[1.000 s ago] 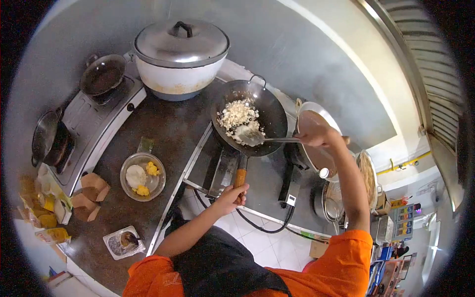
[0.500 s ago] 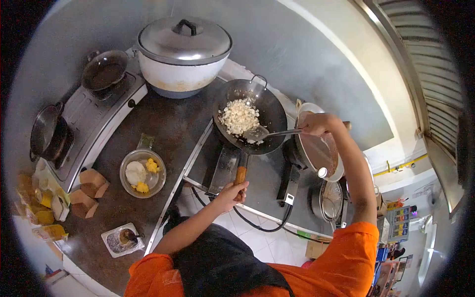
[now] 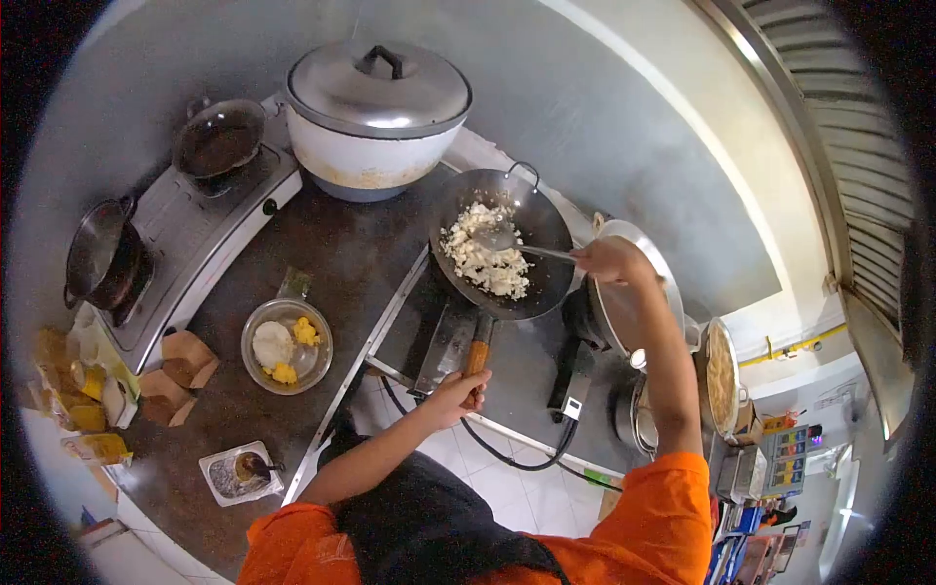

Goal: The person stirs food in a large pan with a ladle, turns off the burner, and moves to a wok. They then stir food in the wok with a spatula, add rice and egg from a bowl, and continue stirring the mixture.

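My left hand (image 3: pixel 458 398) is wrapped round the wooden handle (image 3: pixel 478 354) of a dark wok (image 3: pixel 548 263) on the stove. Inside the wok lies a heap of white, crumbly food (image 3: pixel 486 264) with small brown bits, perhaps rice. My right hand (image 3: pixel 616 261) grips the shaft of a metal wok spatula (image 3: pixel 495 237), whose blade rests on the upper part of the food. Close beside my right hand stands a large round pan (image 3: pixel 639 239), partly hidden by my forearm.
A large lidded pot (image 3: pixel 375 146) stands behind the wok's left side. On the dark counter sit a metal bowl (image 3: pixel 325 336) with white and yellow food, brown paper trays (image 3: pixel 185 366), and a small white tray (image 3: pixel 216 476). Two small pans (image 3: pixel 219 146) rest on burners.
My right hand has moved slightly left, carrying the spatula blade from the wok's lower side to the food's upper part. The food is spread lower. The whole view has shifted slightly.
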`<state>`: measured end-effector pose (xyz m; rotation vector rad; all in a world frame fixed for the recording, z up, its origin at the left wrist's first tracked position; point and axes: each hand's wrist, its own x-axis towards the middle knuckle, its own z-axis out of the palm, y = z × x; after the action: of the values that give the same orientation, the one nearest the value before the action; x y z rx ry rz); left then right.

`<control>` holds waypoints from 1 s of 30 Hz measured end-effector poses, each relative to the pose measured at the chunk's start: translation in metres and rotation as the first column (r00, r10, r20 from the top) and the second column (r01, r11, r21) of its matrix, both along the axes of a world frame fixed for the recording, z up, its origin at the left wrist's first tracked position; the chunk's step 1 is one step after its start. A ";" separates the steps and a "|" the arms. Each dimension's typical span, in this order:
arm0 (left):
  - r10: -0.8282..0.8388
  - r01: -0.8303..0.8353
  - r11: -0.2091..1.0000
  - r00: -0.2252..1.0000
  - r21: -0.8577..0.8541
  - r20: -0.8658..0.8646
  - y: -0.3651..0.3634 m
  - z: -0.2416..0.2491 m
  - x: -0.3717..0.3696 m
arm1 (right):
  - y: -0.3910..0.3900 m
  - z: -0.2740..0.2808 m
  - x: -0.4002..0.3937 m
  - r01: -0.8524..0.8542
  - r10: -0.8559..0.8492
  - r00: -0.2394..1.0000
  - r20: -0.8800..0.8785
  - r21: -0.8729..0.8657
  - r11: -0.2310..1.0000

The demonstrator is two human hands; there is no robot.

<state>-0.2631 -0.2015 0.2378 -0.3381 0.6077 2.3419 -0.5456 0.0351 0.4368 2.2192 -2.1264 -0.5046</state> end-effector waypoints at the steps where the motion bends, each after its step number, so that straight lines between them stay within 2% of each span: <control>1: -0.002 0.001 1.000 1.000 0.015 0.024 -0.002 0.002 0.003 | -0.026 0.014 0.016 0.193 -0.193 0.981 0.005 0.060 0.979; 3: -0.002 0.001 0.999 1.000 0.033 0.027 -0.001 -0.003 -0.001 | -0.060 0.038 0.034 0.546 -0.549 0.835 -0.038 0.179 0.818; 4: -0.013 0.011 0.998 0.999 0.055 0.036 0.001 -0.006 0.001 | -0.067 0.043 0.042 0.698 -0.703 0.707 -0.073 0.232 0.677; 6: -0.023 0.022 0.999 0.999 0.035 0.035 -0.001 0.001 0.003 | -0.069 0.049 0.053 0.899 -0.912 0.375 -0.167 0.307 0.313; 8: -0.026 0.026 1.000 0.999 0.015 0.033 -0.003 0.001 0.003 | -0.063 0.051 0.054 0.885 -0.893 0.413 -0.181 0.313 0.346; 10: 0.000 -0.001 1.000 1.000 0.020 0.013 -0.001 -0.005 0.002 | -0.049 0.044 0.041 0.797 -0.766 0.592 -0.251 0.322 0.510; 11: -0.007 0.006 1.000 1.000 0.019 0.016 -0.001 -0.003 0.001 | 0.025 -0.004 0.009 0.800 -0.770 0.587 -0.249 0.324 0.505; 12: -0.004 0.004 1.000 1.000 -0.003 0.020 -0.003 0.002 0.001 | 0.076 -0.057 -0.027 0.814 -0.803 0.579 -0.138 0.151 0.561; 13: 0.001 -0.001 1.000 1.000 -0.025 0.024 -0.003 0.004 0.001 | 0.086 -0.118 -0.073 0.812 -0.812 0.583 -0.024 -0.030 0.583; 14: 0.000 0.000 1.000 1.000 -0.029 0.026 -0.002 0.000 0.001 | 0.076 -0.110 -0.057 0.812 -0.813 0.582 -0.019 -0.030 0.582; 16: -0.002 0.001 1.000 1.000 0.020 0.008 -0.001 -0.008 0.000 | 0.045 -0.071 0.000 0.785 -0.780 0.605 -0.161 0.284 0.551; 17: -0.006 0.005 1.000 1.000 0.020 0.011 -0.001 -0.007 0.002 | -0.044 0.037 0.087 0.932 -0.937 0.333 -0.103 0.185 0.311; 18: -0.003 0.003 1.000 1.000 -0.001 0.012 -0.002 -0.004 0.002 | -0.029 0.035 0.078 0.933 -0.938 0.329 -0.104 0.188 0.307; 20: -0.005 0.005 1.000 1.000 -0.021 0.017 -0.003 0.001 0.002 | 0.001 0.036 0.055 0.699 -0.714 0.674 -0.190 0.479 0.531; 21: -0.010 0.010 1.000 1.000 -0.013 0.004 -0.005 0.002 0.003 | 0.004 0.030 0.059 0.697 -0.716 0.673 -0.186 0.484 0.529; 22: -0.008 0.008 1.000 1.000 -0.004 -0.015 -0.005 0.004 0.002 | -0.016 0.038 0.076 0.813 -0.884 0.458 -0.092 0.445 0.375; 23: -0.001 0.001 1.000 1.000 -0.001 -0.014 -0.004 0.003 0.000 | -0.037 0.048 0.092 0.885 -0.978 0.209 0.011 0.424 0.194; 24: -0.001 0.001 1.000 1.000 -0.008 -0.004 -0.004 0.001 0.002 | -0.047 0.052 0.103 0.903 -0.991 -0.065 0.121 0.430 -0.006; 25: -0.002 0.002 1.000 1.000 -0.014 0.003 -0.004 0.000 0.002 | -0.041 0.059 0.101 0.902 -0.990 -0.066 0.123 0.432 -0.007; 27: 0.002 -0.002 1.000 1.000 -0.005 0.013 -0.005 0.002 0.003 | -0.023 0.074 0.084 0.870 -0.996 0.080 0.049 0.483 0.094; 28: 0.002 -0.002 1.000 1.000 0.009 0.027 -0.004 0.003 0.002 | -0.019 0.065 0.074 0.871 -0.996 0.078 0.048 0.483 0.092; 30: 0.004 -0.005 1.000 1.000 0.022 0.030 0.000 -0.007 0.001 | 0.000 0.038 0.063 0.744 -0.866 0.500 0.013 0.505 0.437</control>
<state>-0.2621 -0.2020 0.2305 -0.3641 0.5669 2.3418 -0.4825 0.0350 0.4750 1.1704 -3.5178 -0.7902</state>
